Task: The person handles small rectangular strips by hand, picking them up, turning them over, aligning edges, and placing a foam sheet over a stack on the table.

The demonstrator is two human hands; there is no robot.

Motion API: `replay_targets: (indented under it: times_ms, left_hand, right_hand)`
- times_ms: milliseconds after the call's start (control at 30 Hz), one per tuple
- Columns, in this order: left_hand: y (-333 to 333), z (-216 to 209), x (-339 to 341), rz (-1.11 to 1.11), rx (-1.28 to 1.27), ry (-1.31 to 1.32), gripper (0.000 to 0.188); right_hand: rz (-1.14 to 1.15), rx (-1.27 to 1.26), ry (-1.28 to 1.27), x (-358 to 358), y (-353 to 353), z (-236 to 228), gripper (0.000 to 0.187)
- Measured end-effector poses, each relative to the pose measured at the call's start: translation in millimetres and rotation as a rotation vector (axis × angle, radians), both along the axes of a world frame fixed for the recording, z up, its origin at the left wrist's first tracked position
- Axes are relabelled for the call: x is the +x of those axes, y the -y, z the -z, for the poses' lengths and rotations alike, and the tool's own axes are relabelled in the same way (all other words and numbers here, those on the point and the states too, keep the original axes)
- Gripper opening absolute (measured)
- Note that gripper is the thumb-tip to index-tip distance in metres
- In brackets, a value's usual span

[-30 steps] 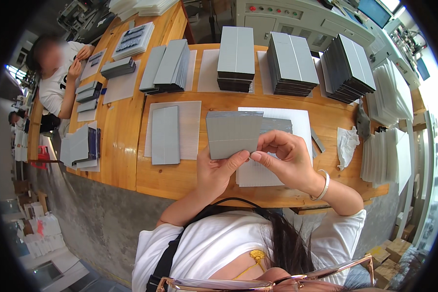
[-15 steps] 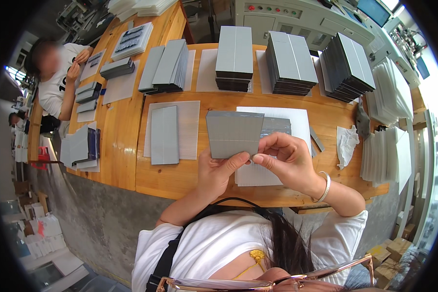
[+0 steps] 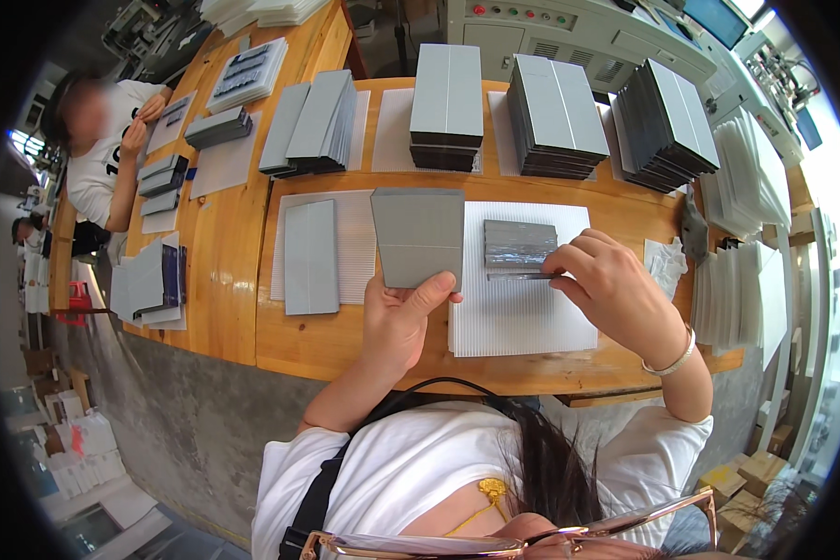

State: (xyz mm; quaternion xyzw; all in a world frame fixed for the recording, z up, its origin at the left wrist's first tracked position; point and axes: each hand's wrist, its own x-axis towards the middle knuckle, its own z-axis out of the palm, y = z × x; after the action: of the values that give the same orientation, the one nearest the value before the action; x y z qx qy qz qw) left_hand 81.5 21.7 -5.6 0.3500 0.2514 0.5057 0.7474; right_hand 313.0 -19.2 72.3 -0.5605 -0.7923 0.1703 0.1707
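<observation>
My left hand [image 3: 401, 322] grips a flat grey panel [image 3: 418, 238] by its lower edge, thumb on the front face, and holds it tilted up above the table. A thin pale line crosses the panel. To the right, a group of dark, shiny thin strips [image 3: 520, 245] lies on a white ribbed sheet [image 3: 523, 327]. My right hand [image 3: 616, 289] is over that sheet, its thumb and forefinger pinched on the end of one thin dark strip [image 3: 518, 276] at the group's near edge. Left of the panel, another grey panel [image 3: 311, 257] lies on a second white ribbed sheet [image 3: 357, 245].
Tall stacks of grey panels [image 3: 448, 93] line the table's far side. White ribbed sheets [image 3: 747, 177] are piled at the right, near a crumpled white cloth [image 3: 665, 266]. A person [image 3: 112, 159] sits at the adjoining wooden table [image 3: 222, 243], beside smaller grey stacks.
My right hand has left the grey panel and moved right to the dark strips, pinching one. My left hand alone keeps the panel, shifted slightly left and up.
</observation>
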Motion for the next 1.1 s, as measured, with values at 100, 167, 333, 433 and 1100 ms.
replay_targets:
  times_ms: [100, 167, 333, 433, 1100]
  left_hand:
    - [1, 0, 1, 0.015, -0.001, -0.014, 0.012]
    - [1, 1, 1, 0.020, -0.003, -0.022, 0.012]
    - [0, 4, 0, 0.015, 0.002, -0.025, 0.014]
    - [1, 3, 2, 0.026, -0.001, -0.014, 0.014]
    - [10, -2, 9, 0.057, -0.015, -0.025, 0.020]
  right_hand:
    - [0.021, -0.024, 0.173, -3, 2, 2, 0.013]
    - [0.144, 0.010, 0.188, -8, 3, 2, 0.016]
    - [0.123, 0.046, 0.049, -14, 0, 5, 0.018]
    - [0.092, 0.059, -0.003, -11, -4, 15, 0.014]
    - [0.103, -0.263, -1.066, -51, -8, 35, 0.023]
